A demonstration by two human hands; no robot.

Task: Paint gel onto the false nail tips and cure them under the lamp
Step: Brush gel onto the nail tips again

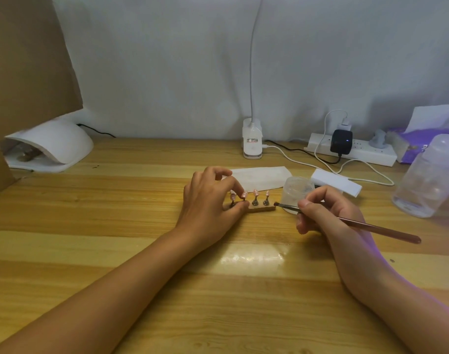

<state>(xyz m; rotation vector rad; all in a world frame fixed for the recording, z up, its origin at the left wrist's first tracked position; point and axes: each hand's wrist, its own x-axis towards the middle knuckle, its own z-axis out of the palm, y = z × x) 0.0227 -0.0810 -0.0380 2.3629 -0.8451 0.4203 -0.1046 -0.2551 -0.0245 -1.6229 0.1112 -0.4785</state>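
Left hand [208, 200] fingers pinch one metal stand of the pink false nail tips [255, 192] on a small wooden strip base [263, 209], mid wooden counter [141, 251]. Right hand [317, 213] fingers clamp a thin brown brush [358, 223] (bristles just beside the base's right end). White dome curing lamp [52, 144] sits far left, well apart. Labels are unreadable.

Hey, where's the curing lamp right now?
In the head view the white curing lamp sits at the far left back of the table, beside the brown board, well left of the left hand.
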